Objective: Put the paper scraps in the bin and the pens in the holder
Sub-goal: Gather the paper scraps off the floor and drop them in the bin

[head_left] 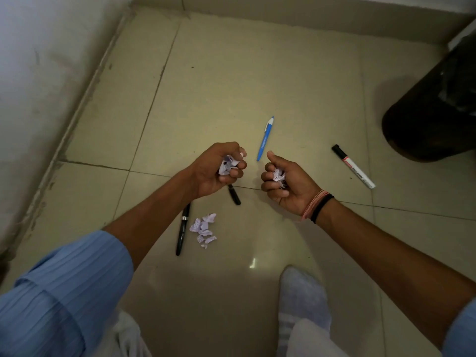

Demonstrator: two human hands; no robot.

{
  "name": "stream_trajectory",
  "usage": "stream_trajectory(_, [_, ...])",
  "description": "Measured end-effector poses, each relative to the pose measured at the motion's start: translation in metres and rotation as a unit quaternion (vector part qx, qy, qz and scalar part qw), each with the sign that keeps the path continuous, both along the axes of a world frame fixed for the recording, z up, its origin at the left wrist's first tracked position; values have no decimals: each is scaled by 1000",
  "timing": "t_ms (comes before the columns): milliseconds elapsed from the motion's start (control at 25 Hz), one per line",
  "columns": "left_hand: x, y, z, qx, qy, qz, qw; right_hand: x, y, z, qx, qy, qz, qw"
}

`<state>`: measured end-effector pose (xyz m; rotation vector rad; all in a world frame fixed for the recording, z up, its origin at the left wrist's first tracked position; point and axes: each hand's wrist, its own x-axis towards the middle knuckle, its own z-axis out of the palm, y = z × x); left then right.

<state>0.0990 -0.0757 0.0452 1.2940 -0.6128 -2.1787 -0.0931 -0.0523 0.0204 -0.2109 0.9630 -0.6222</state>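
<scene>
My left hand [219, 171] is closed around a wad of white paper scraps [228, 164] above the floor. My right hand [288, 184] is closed on another small wad of scraps [279, 176]. A loose pile of torn scraps [204, 229] lies on the tiles below my left hand. On the floor lie a blue and white pen [265, 139], a white marker with a black cap [353, 166], a long black pen [183, 229] and a short black pen [234, 194] partly hidden under my left hand. No pen holder is in view.
A dark round bin [432, 106] with a black liner stands at the right edge. A white wall [46, 73] runs along the left and another along the back. My socked foot [304, 300] rests on the beige tiles at the bottom.
</scene>
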Motion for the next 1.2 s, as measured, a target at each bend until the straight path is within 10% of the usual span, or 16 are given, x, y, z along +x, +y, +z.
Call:
stream_trajectory(840, [-278,-78,163,-63,85,-115,988,-227,-26,177,-137,-7,-286,948])
stream_trajectory(1200, [-396,-137,243,-40,67,-110,991,-313,-89,252,-100,162,-455,870])
